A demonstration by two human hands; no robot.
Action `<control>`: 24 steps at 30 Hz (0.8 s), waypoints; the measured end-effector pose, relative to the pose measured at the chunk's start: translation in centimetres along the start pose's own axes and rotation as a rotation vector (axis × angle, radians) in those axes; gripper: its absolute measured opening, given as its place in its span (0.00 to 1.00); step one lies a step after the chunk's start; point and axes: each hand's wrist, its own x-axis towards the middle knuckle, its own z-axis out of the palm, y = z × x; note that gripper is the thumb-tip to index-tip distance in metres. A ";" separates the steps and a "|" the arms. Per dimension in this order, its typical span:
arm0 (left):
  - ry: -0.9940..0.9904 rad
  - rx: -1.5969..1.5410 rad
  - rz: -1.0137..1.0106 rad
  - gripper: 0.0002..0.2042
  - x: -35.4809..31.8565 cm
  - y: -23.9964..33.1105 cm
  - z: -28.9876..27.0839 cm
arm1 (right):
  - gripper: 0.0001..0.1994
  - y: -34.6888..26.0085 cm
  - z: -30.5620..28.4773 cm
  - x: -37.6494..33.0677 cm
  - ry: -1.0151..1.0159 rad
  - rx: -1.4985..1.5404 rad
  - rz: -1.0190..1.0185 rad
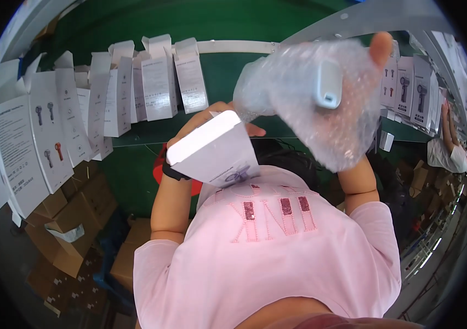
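Note:
A white carton (217, 151) with a printed picture on its side is tilted in front of my chest. My left hand (203, 118) holds it from behind, fingers partly hidden by the carton. Higher up on the right, a clear bubble-wrap bag (299, 82) hangs from my right hand (380, 50). Inside or behind the film shows a light-blue rounded device (328, 85); its other end is blurred by the wrap. Most of my right hand's fingers lie behind the bag, and one finger sticks out past its upper right corner. Bag and carton are close but look apart.
Several white cartons (157, 82) with raised flaps stand in a row along the left and back of the green table (233, 63). More printed cartons (411, 88) stand at the right. Brown cardboard boxes (88, 203) are below left. Another person's arm (450, 129) shows far right.

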 end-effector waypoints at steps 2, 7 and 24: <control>0.292 -0.017 -0.051 0.21 -0.7 -1.2 -0.8 | 0.44 0.7 4.5 1.0 0.365 -0.133 0.112; 0.313 0.016 0.005 0.23 -1.9 -2.5 -3.4 | 0.44 2.5 5.0 0.9 0.292 -1.276 -0.316; 0.350 0.375 0.598 0.24 0.7 0.0 -1.5 | 0.47 4.6 5.5 -0.3 0.221 -1.139 -0.300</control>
